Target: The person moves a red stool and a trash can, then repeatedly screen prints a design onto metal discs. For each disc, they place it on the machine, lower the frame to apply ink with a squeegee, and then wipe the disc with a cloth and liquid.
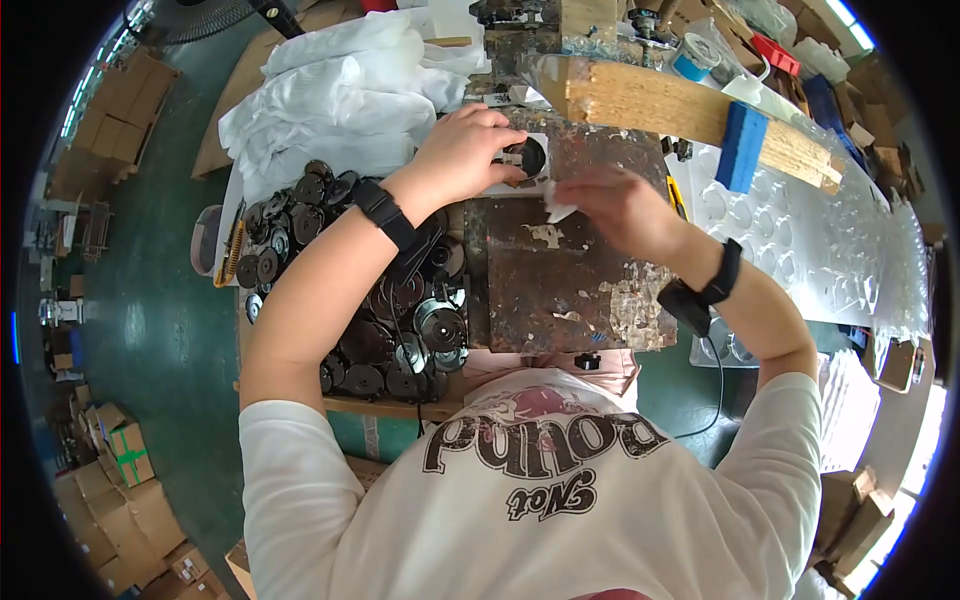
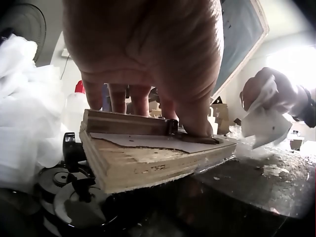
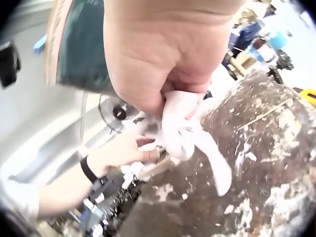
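Note:
My left hand (image 1: 465, 150) reaches over a wooden block (image 2: 143, 170) topped with white paper, fingers and thumb around a dark round part (image 1: 535, 157). In the left wrist view, the thumb presses down by a flat dark edge while the other fingers drop behind a raised wooden strip (image 2: 128, 123). To the right, my right hand (image 1: 620, 208), blurred, grips a crumpled white cloth (image 3: 180, 128). The cloth's loose end hangs below the fingers, over a stained brown work board (image 1: 530, 260).
Left of the board, many dark discs (image 1: 365, 340) lie in a heap. White wrapped bundles (image 1: 330, 90) are piled behind them. A long wooden bar (image 1: 660, 100) with a blue block (image 1: 742, 147) crosses the back right. Clear plastic trays (image 1: 780, 230) lie to the right.

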